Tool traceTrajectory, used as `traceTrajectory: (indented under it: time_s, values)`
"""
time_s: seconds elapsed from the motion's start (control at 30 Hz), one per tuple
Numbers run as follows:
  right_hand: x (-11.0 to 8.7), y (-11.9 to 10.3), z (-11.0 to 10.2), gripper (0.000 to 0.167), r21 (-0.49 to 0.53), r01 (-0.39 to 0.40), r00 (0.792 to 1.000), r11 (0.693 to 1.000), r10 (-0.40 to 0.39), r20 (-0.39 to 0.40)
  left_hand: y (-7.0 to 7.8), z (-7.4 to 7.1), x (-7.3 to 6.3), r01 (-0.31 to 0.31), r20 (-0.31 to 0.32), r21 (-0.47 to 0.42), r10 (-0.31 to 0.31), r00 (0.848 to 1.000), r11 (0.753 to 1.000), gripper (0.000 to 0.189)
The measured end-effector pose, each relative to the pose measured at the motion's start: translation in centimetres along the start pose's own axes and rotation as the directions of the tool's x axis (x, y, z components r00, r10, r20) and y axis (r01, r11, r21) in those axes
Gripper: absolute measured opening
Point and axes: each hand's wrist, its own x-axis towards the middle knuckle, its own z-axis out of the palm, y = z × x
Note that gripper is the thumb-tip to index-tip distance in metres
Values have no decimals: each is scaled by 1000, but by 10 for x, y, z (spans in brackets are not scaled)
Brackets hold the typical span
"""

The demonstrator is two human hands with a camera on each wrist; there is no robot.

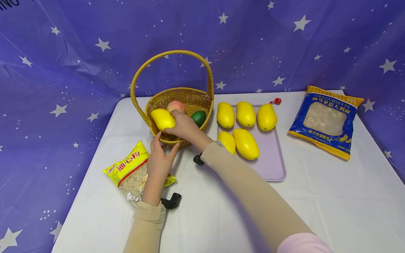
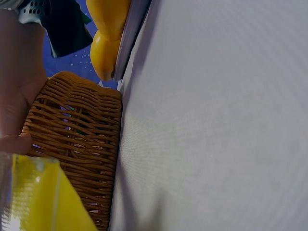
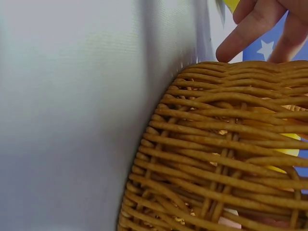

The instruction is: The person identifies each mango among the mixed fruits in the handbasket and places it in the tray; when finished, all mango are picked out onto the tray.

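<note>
A wicker basket with a tall arched handle stands at the back of the table. Inside lie a yellow mango, a peach and a dark green fruit. My right hand reaches over the front rim and grips the yellow mango near the basket's left side. With fingers spread, my left hand touches the basket's front. The right wrist view shows the left hand's extended fingers at the weave; in the left wrist view its thumb rests against the basket wall.
Right of the basket, a lilac tray bears several yellow mangoes. A small red-wrapped item lies behind it. A blue pasta bag is at the far right. Partly under my left arm lies a yellow pasta bag.
</note>
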Motion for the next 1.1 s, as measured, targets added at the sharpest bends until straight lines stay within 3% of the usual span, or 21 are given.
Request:
traceTrajectory:
  time_s: [0.5,0.87,1.1]
  values:
    - [-22,17,-34,78,138,6,994,990,9,-113,-2,3,-1,13,7,18,-13,1000,1000,89]
    - [-67,37,-70,74,248,-11,979,969,61,-195,0,1,0,2,6,-1,-2,1000,1000,92]
    - [-96,54,-87,76,318,-86,967,944,155,-200,0,0,1,-1,7,-14,1,1000,1000,92]
